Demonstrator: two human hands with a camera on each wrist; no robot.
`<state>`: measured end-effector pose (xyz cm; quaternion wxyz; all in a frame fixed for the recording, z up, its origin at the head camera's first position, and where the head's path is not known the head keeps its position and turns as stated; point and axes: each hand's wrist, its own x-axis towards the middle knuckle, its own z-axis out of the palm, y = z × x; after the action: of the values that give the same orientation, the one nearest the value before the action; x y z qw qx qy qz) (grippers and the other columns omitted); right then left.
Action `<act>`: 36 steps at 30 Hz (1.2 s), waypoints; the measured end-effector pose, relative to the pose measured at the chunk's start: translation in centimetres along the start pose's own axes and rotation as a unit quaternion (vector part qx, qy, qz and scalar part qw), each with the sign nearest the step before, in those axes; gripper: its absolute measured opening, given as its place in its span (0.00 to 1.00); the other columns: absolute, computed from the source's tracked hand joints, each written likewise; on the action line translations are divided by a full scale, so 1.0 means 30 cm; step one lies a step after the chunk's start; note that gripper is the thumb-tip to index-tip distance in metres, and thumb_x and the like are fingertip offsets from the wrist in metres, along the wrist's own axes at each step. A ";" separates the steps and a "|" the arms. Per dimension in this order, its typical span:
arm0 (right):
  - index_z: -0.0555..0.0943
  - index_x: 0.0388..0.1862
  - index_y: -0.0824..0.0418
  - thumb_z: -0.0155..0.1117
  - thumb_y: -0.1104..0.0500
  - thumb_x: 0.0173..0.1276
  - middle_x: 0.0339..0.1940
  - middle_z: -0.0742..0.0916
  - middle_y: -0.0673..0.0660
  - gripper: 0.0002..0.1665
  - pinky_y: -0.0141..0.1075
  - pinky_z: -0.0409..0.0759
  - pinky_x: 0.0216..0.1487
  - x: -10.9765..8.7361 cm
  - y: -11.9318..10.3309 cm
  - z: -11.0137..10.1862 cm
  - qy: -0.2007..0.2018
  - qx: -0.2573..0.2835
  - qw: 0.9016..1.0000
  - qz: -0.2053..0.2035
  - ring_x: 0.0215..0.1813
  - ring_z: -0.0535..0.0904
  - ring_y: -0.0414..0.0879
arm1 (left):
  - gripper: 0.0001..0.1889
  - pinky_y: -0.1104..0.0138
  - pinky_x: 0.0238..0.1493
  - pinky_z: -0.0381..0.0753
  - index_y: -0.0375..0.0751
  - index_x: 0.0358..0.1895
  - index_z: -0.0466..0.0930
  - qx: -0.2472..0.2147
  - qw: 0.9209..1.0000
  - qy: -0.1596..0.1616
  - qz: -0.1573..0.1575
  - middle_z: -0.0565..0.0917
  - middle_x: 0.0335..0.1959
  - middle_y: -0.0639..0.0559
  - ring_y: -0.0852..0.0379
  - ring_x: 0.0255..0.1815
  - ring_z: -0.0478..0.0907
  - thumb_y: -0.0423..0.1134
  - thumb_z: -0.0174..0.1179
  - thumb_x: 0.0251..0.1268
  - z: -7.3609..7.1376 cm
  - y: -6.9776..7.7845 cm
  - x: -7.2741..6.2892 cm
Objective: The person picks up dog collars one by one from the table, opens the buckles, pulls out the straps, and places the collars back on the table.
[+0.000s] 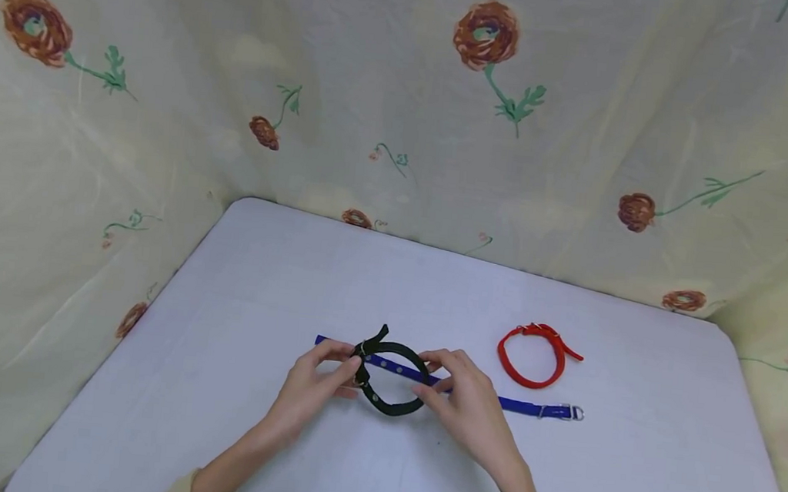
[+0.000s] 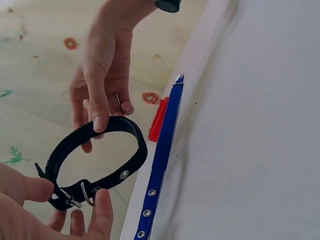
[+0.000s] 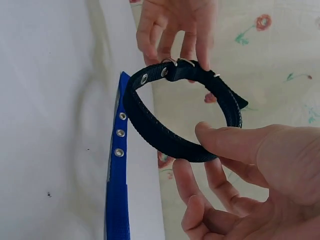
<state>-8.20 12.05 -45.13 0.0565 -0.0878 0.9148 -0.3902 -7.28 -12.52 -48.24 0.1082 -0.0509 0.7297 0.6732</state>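
Between my two hands a black pet collar (image 1: 391, 409) is held up, buckled into a loop, its free tip pointing away in the head view. My left hand (image 1: 313, 386) pinches it at the buckle and ring end, fingers and thumb on either side of the metal (image 2: 75, 200). On the opposite side of the loop my right hand (image 1: 468, 406) pinches the plain band (image 3: 175, 147) between thumb and fingers. Behind and below it a blue collar (image 1: 523, 406) lies stretched out straight on the table, partly covered by the hands; its eyelets show in both wrist views.
A red collar (image 1: 527, 382), fastened into a loop, lies on the white table (image 1: 281, 268) to the right, beyond the blue one. Cloth printed with flowers (image 1: 393, 84) hangs behind the table and along its sides.
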 end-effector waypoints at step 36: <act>0.85 0.59 0.48 0.76 0.47 0.72 0.39 0.91 0.41 0.20 0.32 0.82 0.47 -0.099 0.047 -0.029 -0.049 0.057 0.996 -0.047 0.41 0.81 0.32 | 0.09 0.70 0.44 0.87 0.55 0.49 0.91 0.224 0.956 -0.030 0.188 0.92 0.43 0.58 0.62 0.41 0.89 0.51 0.72 0.72 0.110 -0.009 -0.079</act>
<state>-5.59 14.25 -45.45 0.0874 -0.1466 0.8821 -0.4391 -4.64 -9.44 -48.20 0.0101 0.1326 0.8547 0.5017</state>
